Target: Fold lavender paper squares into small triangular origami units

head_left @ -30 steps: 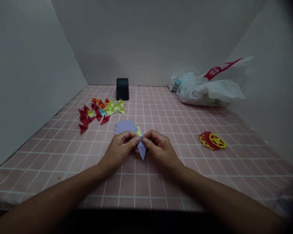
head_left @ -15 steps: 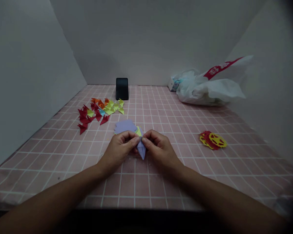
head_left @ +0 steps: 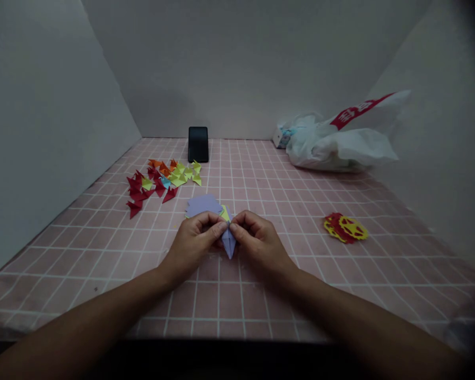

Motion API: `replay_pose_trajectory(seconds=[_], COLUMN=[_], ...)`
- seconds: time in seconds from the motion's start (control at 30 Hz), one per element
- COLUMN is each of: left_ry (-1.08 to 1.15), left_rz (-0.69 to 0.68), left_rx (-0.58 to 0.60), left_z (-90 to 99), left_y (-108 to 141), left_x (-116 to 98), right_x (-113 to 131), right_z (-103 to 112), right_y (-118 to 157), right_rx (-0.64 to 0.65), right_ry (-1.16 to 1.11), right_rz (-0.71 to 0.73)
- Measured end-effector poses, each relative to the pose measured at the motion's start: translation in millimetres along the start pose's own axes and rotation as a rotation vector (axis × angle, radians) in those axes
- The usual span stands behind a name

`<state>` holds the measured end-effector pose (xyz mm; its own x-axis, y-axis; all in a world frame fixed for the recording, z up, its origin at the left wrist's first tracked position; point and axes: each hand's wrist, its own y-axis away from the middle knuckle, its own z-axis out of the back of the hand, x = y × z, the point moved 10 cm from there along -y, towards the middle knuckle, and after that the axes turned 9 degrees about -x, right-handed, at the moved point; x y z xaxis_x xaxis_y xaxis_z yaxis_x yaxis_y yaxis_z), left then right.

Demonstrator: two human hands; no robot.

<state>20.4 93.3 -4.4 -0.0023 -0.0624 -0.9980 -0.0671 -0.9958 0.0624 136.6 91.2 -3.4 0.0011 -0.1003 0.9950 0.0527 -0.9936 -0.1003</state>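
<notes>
A folded purple paper [head_left: 229, 245] is pinched between my two hands, its narrow tip pointing toward me. My left hand [head_left: 196, 238] grips its left edge with thumb and fingers. On the right edge, my right hand [head_left: 259, 240] pinches it in the same way, and the fingertips of both hands nearly meet. Just behind my left hand lie flat purple sheets [head_left: 204, 203]. A piece of yellow paper [head_left: 225, 213] shows beside them, partly hidden by my fingers.
Many folded paper cranes [head_left: 158, 179], red, orange, yellow and blue, lie at the back left. A black phone [head_left: 198, 144] stands behind them. Red and yellow cut-out discs [head_left: 346, 228] lie at right. A white plastic bag [head_left: 340, 148] and a small box [head_left: 280, 136] sit at the back right.
The tip of the folded purple paper has shifted slightly to the left. Both hands stay in almost the same place and keep their pinch.
</notes>
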Motion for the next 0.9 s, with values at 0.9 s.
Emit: replay_pose_trajectory(seconds=[0.9], left_ry=[0.250], left_rz=[0.235], left_rx=[0.093], left_z=[-8.2], left_y=[-1.8], left_x=[27.4], right_x=[-5.1], right_z=[-2.2], right_y=[-2.3], right_rx=[0.045], right_ry=[-0.016], right_rz=[-0.027])
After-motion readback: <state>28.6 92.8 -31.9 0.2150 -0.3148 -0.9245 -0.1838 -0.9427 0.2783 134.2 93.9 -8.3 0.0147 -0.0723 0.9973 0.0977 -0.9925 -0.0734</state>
